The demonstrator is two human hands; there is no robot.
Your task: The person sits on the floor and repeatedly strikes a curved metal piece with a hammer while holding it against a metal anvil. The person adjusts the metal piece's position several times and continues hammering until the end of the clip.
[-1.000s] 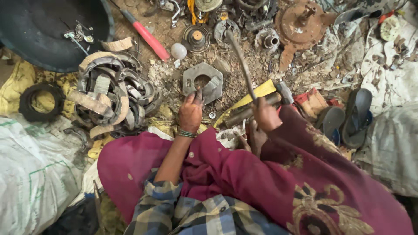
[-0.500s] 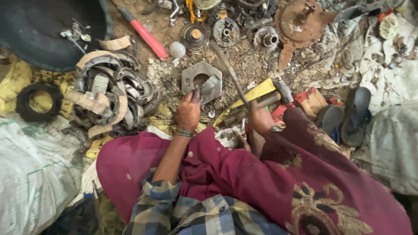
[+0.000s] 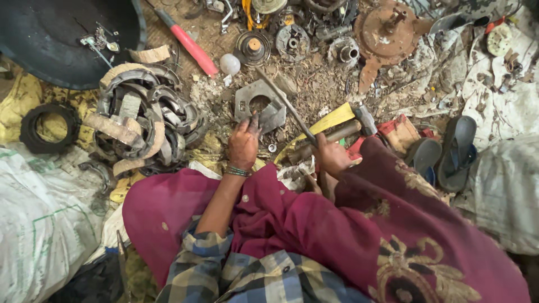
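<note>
Head view: left hand [image 3: 243, 143] fingertips pin the grey metal plate [image 3: 259, 105] at centre; right hand [image 3: 332, 155] grips the rod [image 3: 286, 106], now swung lower onto it (prying resumed)

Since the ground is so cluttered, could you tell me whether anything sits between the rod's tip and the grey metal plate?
Nothing visible does. The right hand holds the rod, which reaches the plate directly; the left hand touches the plate's near edge, beside the rod.
</note>
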